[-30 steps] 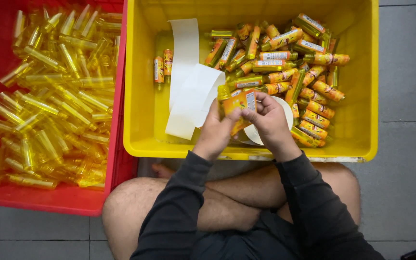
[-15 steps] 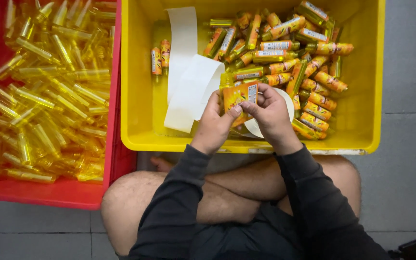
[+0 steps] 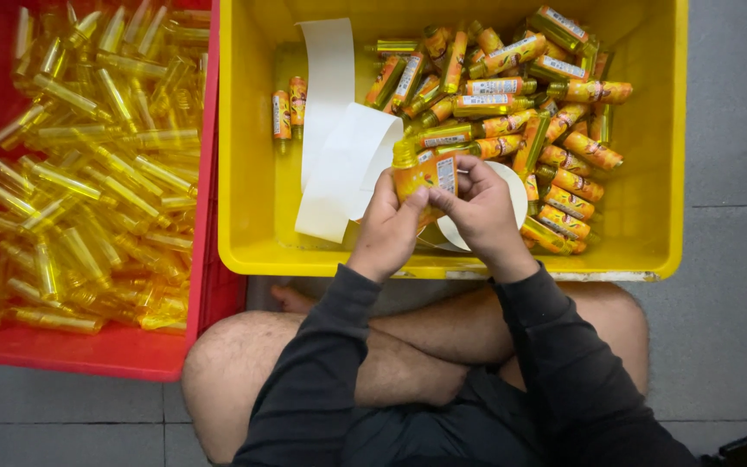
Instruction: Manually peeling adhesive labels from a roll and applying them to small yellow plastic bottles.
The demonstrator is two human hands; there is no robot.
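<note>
Head view: I see my left hand [image 3: 386, 227] and right hand [image 3: 482, 212] both closed on one small orange-labelled bottle [image 3: 425, 173], held above the yellow crate [image 3: 257, 199], beside the white backing strip [image 3: 339, 156]. Labelled bottles [image 3: 529, 112] lie inside; the red crate [image 3: 88, 350] holds unlabelled ones.
</note>
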